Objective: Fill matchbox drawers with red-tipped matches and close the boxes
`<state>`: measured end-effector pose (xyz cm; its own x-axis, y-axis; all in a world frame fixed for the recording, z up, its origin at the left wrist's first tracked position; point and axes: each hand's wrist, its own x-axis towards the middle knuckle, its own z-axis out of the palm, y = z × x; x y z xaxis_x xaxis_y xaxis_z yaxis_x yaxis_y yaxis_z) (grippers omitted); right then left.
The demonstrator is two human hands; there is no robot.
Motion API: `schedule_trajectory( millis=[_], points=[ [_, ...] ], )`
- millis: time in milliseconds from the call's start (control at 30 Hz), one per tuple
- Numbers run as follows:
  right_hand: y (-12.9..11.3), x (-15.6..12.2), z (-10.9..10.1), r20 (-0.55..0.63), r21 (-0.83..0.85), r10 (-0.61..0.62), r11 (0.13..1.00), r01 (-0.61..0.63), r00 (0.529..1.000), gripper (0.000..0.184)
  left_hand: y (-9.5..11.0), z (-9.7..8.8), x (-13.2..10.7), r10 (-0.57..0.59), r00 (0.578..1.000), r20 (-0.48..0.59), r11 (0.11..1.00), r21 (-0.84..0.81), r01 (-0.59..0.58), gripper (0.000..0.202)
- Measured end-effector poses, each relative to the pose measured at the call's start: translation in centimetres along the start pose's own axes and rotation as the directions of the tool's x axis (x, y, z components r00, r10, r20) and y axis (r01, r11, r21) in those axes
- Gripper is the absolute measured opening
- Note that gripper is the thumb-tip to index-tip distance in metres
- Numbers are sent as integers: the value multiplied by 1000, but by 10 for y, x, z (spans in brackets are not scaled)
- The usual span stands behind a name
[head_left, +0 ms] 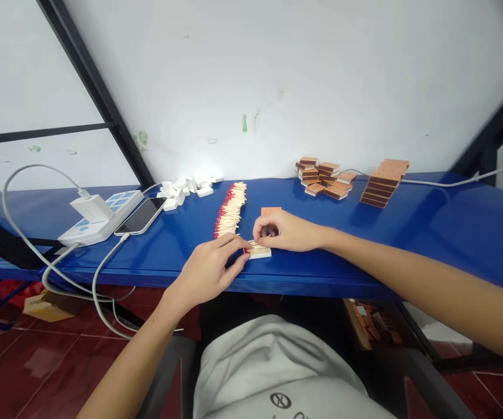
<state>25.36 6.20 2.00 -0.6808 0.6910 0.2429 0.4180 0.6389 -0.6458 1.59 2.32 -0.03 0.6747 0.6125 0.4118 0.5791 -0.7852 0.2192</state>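
On a blue table, a small white tray filled with red-tipped matches lies near the front edge. My left hand pinches its left end, fingers closed on it. My right hand rests on the tray's far side, fingers curled against the matches. A long row of loose red-tipped matches lies just beyond my left hand. An orange matchbox sleeve lies flat behind my right hand.
A pile of white inner trays sits at the back left. Orange and brown matchboxes and a slanted stack stand at the back right. A phone, power strip and charger cables lie left.
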Motion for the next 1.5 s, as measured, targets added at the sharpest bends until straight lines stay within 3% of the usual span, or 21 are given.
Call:
schedule_trajectory(
  millis=[500, 867, 1500],
  points=[
    [0, 1, -1, 17, 51, 14, 999, -14, 1000, 9, -2, 0, -2, 23, 1000, 19, 1000, 12, -23, 26],
    [0, 2, -1, 31, 20, 13, 1000, -14, 999, 19, -3, 3, -1, 15, 1000, 3, 1000, 27, -15, 26],
    [3, 1, -2, 155, 78, -25, 997, 13, 988, 29, -3, 1, -3, 42, 999, 12, 999, -6, -42, 27]
  ],
)
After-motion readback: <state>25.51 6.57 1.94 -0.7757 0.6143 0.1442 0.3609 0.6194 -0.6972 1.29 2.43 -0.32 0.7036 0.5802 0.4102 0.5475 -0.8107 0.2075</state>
